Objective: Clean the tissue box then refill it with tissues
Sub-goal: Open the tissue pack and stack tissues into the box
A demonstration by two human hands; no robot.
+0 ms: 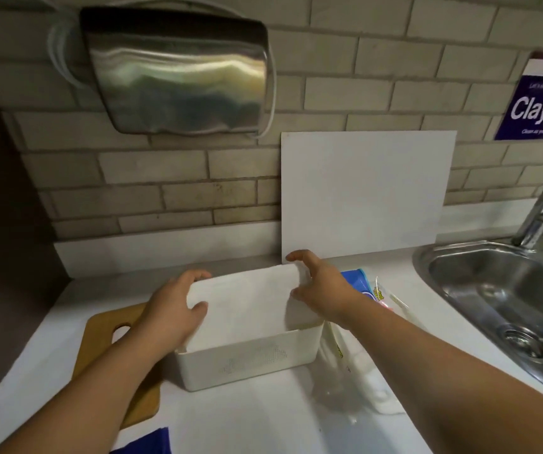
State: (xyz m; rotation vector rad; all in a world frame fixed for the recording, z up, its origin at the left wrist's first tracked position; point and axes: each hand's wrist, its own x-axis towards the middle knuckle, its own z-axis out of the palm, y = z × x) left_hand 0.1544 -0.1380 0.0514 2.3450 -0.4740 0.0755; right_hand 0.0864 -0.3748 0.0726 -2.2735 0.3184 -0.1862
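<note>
A white plastic tissue box (247, 362) stands open-topped on the counter in front of me. A thick stack of white tissues (243, 303) sits tilted in its opening, partly inside. My left hand (173, 306) grips the stack's left end, thumb on top and fingers curled round the far edge. My right hand (316, 283) holds the stack's right end, fingers spread around its far corner. A wooden lid (106, 339) with a cut-out slot lies flat to the left of the box, partly under my left forearm.
Blue tissue packaging (358, 283) and crumpled clear plastic wrap (348, 381) lie right of the box. A steel sink (506, 296) with a tap (542, 214) is at right. A white board (361, 194) leans on the tiled wall. A blue cloth (147, 442) lies at the front edge.
</note>
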